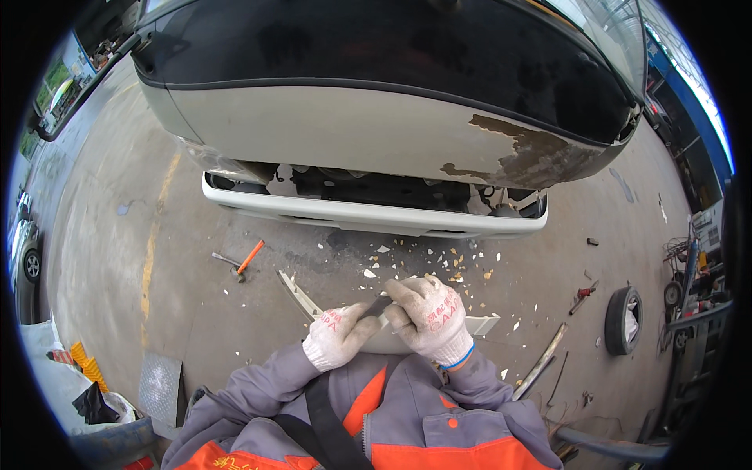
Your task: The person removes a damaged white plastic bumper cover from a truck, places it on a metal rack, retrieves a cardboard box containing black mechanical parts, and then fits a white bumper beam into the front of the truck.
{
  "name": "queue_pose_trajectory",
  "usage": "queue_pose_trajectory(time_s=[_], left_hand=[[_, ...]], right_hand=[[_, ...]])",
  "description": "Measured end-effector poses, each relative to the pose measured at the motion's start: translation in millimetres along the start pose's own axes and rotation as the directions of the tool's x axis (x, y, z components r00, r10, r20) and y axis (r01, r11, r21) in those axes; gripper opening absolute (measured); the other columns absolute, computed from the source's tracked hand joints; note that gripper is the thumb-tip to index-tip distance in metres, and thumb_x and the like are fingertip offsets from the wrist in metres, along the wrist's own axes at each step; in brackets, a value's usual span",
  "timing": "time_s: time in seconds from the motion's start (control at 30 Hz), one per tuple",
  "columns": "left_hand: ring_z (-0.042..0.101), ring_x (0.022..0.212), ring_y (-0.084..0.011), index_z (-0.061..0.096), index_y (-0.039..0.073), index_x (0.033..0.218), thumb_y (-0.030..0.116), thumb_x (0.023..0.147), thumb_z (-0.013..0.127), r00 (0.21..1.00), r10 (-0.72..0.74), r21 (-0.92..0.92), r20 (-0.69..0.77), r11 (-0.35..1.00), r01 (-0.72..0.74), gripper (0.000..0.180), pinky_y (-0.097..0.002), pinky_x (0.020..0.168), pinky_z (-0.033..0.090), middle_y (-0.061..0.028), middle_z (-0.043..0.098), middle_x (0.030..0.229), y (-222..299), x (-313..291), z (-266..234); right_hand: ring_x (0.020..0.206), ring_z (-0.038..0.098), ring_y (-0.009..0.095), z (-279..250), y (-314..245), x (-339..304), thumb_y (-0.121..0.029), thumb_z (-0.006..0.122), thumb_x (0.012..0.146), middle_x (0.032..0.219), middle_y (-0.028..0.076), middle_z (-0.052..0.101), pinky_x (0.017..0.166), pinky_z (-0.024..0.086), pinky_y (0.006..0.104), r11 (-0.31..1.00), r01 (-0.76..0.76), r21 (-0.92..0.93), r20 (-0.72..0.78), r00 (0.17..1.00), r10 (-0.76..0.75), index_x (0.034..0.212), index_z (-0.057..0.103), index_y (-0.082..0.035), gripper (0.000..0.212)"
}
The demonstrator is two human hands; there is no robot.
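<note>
Both my hands wear white work gloves with red print and meet in front of my chest. My left hand [335, 335] is closed on one end of a dark, narrow, flat piece [377, 305]; its exact kind does not show. At its other end, the fingers of my right hand [429, 317] are bent round and pinch it. Below and behind the gloves is a pale panel [383, 342], partly hidden by my hands. A pale trim strip [298, 295] sticks out to its left, and a white bracket-like end [482, 324] shows at right.
Ahead stands a vehicle [313, 117] with peeling paint, its white bumper [376, 216] hanging away from the body. Paint flakes [370, 273] litter the floor. An orange-handled hammer [251, 255] lies left; a tyre [623, 321] and a metal bar [542, 360] lie right.
</note>
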State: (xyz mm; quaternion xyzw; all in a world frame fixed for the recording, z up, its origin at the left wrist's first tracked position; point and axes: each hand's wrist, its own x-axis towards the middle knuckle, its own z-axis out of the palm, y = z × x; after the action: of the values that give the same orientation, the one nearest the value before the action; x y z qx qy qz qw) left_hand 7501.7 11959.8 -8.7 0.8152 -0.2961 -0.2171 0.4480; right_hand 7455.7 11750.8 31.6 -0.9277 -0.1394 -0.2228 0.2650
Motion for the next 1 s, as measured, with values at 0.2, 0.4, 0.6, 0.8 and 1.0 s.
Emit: queue_pose_trajectory(time_s=[0.2,0.4,0.6,0.8,1.0], left_hand=[[0.070,0.088,-0.0392,0.064,-0.003,0.117,0.025,0.096,0.063,0.997,0.034,0.027,-0.067,0.999,-0.032,0.036,-0.0446,0.074,0.055,-0.0224,0.071,0.092,-3,-11,6],[0.070,0.081,-0.0385,0.064,-0.004,0.113,0.024,0.096,0.063,0.995,0.053,0.066,-0.081,0.997,-0.048,0.033,-0.0446,0.069,0.055,-0.0213,0.070,0.086,-2,-10,9],[0.069,0.079,-0.0399,0.064,-0.003,0.111,0.023,0.096,0.063,0.997,0.055,0.075,-0.058,0.996,-0.050,0.030,-0.0454,0.067,0.054,-0.0222,0.069,0.082,2,-2,3],[0.068,0.073,-0.0393,0.066,-0.002,0.103,0.022,0.095,0.063,0.992,0.086,0.071,-0.095,0.994,-0.080,0.025,-0.0452,0.063,0.052,-0.0210,0.067,0.079,-2,-1,11],[0.068,0.077,-0.0381,0.067,0.002,0.097,0.021,0.095,0.059,0.999,-0.006,0.084,-0.042,0.996,0.010,0.020,-0.0444,0.068,0.052,-0.0196,0.067,0.079,14,3,12]], right_hand=[[0.075,0.062,0.026,0,-8,-4,-0.023,0.075,0.080,0.092,0.006,0.062,0.063,0.053,0.0401,0.997,0.007,-0.080,0.026,1.000,-0.005,0.113,0.068,-0.009,0.036],[0.072,0.060,0.025,-3,-8,-8,-0.024,0.077,0.076,0.084,0.002,0.058,0.057,0.050,0.0394,0.986,0.026,-0.162,0.029,0.999,-0.021,0.112,0.069,-0.012,0.039],[0.075,0.063,0.024,-3,-2,-4,-0.023,0.075,0.081,0.092,0.004,0.063,0.061,0.054,0.0384,0.987,0.037,-0.157,0.003,0.999,-0.037,0.116,0.067,-0.011,0.038],[0.078,0.064,0.025,2,2,-9,-0.021,0.076,0.081,0.092,0.005,0.063,0.061,0.054,0.0386,0.997,0.039,-0.062,-0.056,0.998,-0.042,0.114,0.067,-0.010,0.036],[0.078,0.065,0.024,8,14,-17,-0.020,0.076,0.081,0.087,0.004,0.063,0.061,0.053,0.0375,0.999,0.016,0.039,-0.117,0.993,-0.012,0.108,0.068,-0.010,0.030]])
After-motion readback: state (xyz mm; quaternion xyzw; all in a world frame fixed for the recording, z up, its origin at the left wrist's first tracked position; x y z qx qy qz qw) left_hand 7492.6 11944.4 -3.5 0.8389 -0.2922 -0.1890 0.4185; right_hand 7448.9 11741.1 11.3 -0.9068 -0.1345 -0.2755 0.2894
